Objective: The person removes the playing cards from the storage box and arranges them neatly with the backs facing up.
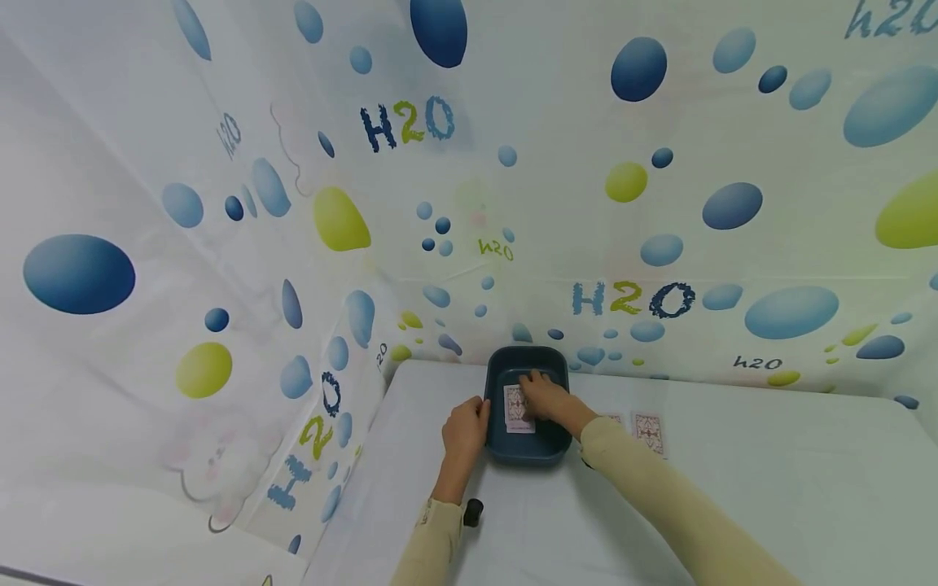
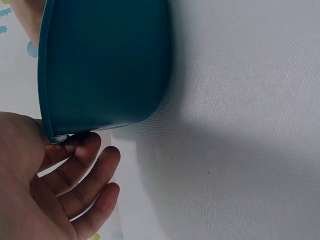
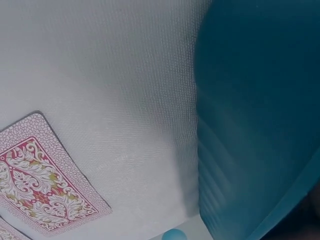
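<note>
A dark teal plastic basin (image 1: 528, 450) stands at the back of the white table. Playing cards (image 1: 515, 404), patterned backs up, lie on its floor. My left hand (image 1: 465, 427) grips the basin's left rim; in the left wrist view, the fingers (image 2: 85, 172) curl beneath the rim against the outer wall. Reaching over the right side, my right hand (image 1: 548, 400) is inside the basin beside the cards, its fingers bent downward. Whether it pinches a card cannot be made out. In the right wrist view, the basin's wall (image 3: 255, 120) hides nearly all of that hand.
Right of the basin, a red-backed playing card (image 1: 648, 431) lies on the white table (image 1: 769, 472). A second card (image 1: 613, 418) beside it is partly covered by the right sleeve (image 1: 645, 480). A patterned curtain (image 1: 542, 244) hangs behind the table.
</note>
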`<state>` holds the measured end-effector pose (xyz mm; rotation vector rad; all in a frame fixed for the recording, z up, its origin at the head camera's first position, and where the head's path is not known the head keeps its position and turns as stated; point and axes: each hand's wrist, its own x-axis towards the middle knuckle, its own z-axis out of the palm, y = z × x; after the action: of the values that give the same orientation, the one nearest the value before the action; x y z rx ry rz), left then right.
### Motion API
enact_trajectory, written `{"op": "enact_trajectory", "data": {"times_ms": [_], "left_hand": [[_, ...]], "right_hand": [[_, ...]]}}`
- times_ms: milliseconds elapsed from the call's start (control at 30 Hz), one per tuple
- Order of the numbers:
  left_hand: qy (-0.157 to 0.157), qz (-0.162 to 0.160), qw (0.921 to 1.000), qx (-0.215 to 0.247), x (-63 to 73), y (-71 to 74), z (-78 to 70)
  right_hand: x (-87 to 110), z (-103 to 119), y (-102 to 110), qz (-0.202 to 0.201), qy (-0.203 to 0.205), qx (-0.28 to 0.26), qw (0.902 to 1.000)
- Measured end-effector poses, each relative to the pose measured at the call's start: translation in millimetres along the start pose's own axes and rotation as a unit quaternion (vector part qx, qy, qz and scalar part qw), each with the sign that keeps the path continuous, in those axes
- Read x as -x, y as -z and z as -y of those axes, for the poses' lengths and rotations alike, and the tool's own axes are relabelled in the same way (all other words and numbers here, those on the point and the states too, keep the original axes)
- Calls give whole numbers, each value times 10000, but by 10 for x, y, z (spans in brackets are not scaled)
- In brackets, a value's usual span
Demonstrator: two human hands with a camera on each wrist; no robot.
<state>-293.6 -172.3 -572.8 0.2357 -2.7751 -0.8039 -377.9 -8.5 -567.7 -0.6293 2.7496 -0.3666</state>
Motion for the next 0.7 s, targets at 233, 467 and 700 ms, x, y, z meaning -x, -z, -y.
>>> {"op": "enact_trajectory", "data": {"times_ms": [233,467,700], "left_hand": [[-48,-29,10000,62,-2,12,14],[-64,-16,10000,52,9,2,21],[-47,27,10000,-35,2,-8,16]], "right_hand": [[16,1,-26,-320,-96,-263,9991],[34,-57,-25,-596,182,-925,9938],[-17,-87,24,-537,155,-1467,9876]]}}
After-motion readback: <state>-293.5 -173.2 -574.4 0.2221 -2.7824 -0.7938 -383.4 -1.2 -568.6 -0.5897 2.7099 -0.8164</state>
